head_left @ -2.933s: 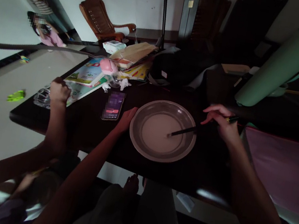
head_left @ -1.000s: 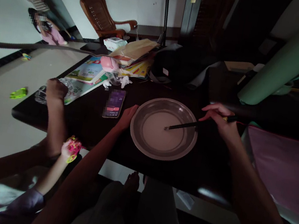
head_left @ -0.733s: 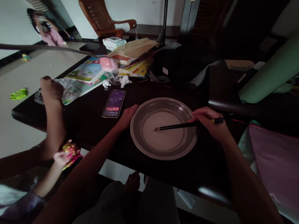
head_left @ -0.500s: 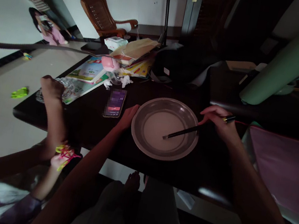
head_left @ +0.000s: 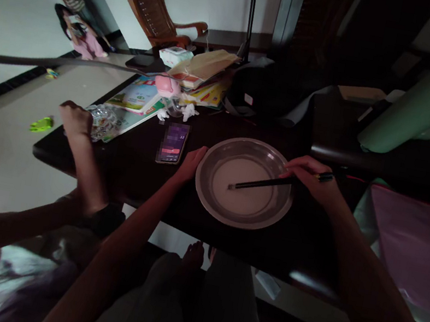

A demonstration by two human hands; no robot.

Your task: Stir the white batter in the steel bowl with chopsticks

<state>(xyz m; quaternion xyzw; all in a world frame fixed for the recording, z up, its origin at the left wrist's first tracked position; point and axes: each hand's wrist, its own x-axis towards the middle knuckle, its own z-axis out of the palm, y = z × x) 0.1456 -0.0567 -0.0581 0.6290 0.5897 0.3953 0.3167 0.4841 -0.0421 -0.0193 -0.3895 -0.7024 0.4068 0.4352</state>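
Observation:
A wide metal basin (head_left: 208,197) sits on the dark table (head_left: 136,180), holding a pale, milky liquid (head_left: 244,185). My right hand (head_left: 311,179) is closed on a pair of dark chopsticks (head_left: 261,182), whose tips dip into the liquid near the basin's left side. My left hand (head_left: 190,163) rests against the basin's left rim, its fingers curled on the edge. A phone (head_left: 173,143) with a lit screen lies just left of that hand.
Another person's arm (head_left: 77,159) reaches up from the lower left to the table's left edge, hand (head_left: 75,118) closed by crinkled plastic (head_left: 103,120). Books, papers and a pink object (head_left: 165,85) crowd the far side. A green cylinder (head_left: 425,103) leans at right; a purple sheet (head_left: 416,246) lies beside it.
My right hand has swept the chopsticks back and forth through the liquid, tips now further left. The small hand with a colourful toy below the table edge is gone from view.

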